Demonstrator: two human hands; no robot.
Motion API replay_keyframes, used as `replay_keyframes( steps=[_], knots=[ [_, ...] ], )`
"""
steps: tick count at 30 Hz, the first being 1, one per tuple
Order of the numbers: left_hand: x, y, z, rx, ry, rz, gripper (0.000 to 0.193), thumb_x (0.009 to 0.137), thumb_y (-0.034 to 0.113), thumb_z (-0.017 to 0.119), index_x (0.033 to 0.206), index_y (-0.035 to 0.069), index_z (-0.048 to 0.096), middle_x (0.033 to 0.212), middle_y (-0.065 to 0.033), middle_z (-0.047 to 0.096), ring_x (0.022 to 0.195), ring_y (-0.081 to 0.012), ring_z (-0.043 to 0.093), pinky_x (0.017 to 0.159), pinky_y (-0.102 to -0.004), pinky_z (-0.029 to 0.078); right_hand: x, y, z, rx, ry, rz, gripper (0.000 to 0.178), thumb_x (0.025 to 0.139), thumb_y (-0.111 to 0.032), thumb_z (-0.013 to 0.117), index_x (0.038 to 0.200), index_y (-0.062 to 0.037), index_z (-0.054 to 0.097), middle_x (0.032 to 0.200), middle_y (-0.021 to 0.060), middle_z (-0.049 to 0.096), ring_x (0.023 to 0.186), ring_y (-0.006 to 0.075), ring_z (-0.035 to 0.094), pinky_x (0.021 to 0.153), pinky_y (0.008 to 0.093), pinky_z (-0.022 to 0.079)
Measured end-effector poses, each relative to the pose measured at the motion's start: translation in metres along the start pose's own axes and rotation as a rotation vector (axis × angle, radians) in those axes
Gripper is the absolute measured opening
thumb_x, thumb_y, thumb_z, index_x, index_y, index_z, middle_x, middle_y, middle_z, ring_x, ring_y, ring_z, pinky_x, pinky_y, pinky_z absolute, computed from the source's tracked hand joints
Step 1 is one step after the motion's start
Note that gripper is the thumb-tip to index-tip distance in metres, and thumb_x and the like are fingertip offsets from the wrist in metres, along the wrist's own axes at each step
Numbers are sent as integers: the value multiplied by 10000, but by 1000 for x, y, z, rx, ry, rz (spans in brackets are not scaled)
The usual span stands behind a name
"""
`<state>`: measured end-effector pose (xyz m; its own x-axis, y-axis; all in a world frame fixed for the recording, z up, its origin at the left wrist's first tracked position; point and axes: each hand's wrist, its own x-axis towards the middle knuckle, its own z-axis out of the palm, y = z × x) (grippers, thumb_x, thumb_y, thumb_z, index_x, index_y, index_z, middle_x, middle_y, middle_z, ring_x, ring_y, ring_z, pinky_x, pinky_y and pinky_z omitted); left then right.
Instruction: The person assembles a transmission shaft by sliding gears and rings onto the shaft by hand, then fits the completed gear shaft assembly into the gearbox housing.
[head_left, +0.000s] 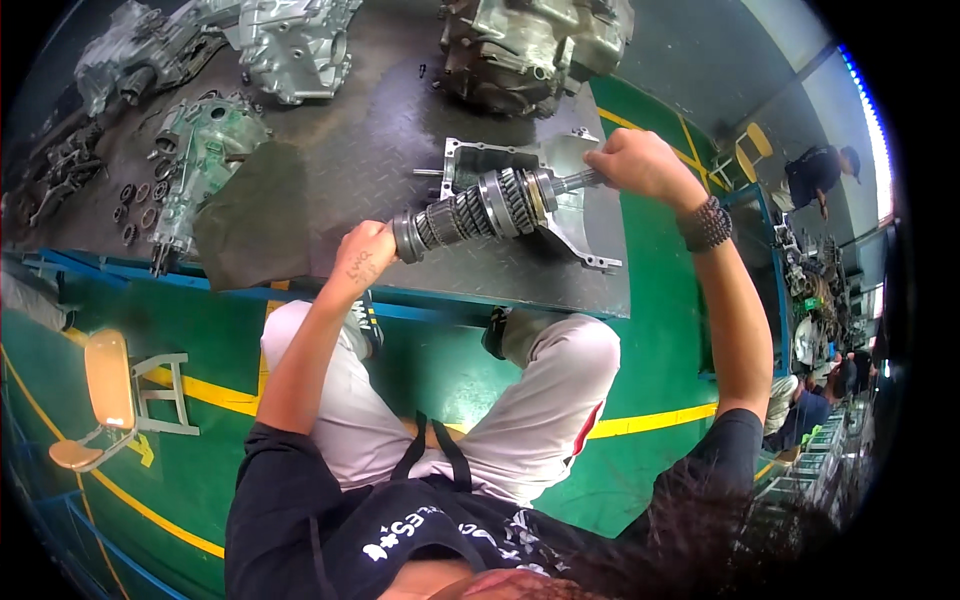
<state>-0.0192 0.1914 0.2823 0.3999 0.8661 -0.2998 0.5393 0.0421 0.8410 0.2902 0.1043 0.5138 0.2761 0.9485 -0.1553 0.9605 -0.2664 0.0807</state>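
A metal gear shaft (470,212), stacked with several toothed gears, lies slantwise between my two hands above the workbench. Its thicker left end is gripped by my left hand (367,250), whose fingers are closed and partly hidden. At the other end, my right hand (645,168) pinches the thin splined tip, raised a little higher than the left end. Behind and partly under the shaft sits an open silver gearbox housing half (575,205); whether the shaft touches it I cannot tell.
Across the dark metal workbench (340,150) stand a large gearbox (530,55), a silver casing (295,45) and a greenish housing (210,140). Several bearing rings (130,212) lie beside a dark cloth (255,215). A chair (108,385) is at the left; people (815,175) are off to the right.
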Motion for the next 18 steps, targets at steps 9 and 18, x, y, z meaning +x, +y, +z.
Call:
replay_keyframes(
  steps=[9, 18],
  knots=[
    [-6, -20, 9, -245, 84, 172, 526, 930, 426, 470, 676, -5, 634, 608, -114, 611, 643, -228, 609, 664, -378, 453, -1, -47, -41, -184, 132, -51, 445, 939, -418, 628, 819, 0, 721, 820, 221, 700, 859, 410, 682, 787, 470, 539],
    [19, -43, 61, -697, 105, 242, 487, 920, 402, 490, 686, 1, 636, 601, -45, 600, 562, -152, 555, 572, -326, 407, 6, -98, -77, -538, 199, -268, 402, 936, -386, 583, 907, -22, 752, 933, 204, 740, 913, 393, 717, 865, 465, 568]
  ],
)
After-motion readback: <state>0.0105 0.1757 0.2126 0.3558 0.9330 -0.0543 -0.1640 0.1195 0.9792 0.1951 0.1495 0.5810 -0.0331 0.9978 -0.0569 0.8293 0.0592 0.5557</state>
